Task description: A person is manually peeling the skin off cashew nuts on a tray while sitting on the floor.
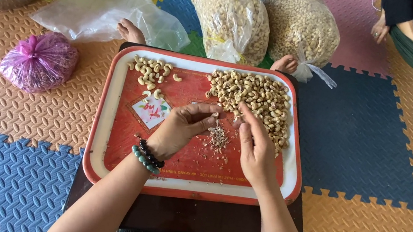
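Beside the right hand [256,148] lies the cashew pile [254,99].

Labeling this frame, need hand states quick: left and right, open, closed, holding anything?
Left hand: fingers pinched together over the small scrap pile; whether it holds anything cannot be told.
Right hand: open, fingertips on the large cashew pile.

The floor is covered in interlocking foam mats [38,109] with a ridged texture: orange, blue, yellow, pink and green squares joined by toothed seams, under soft, even daylight.
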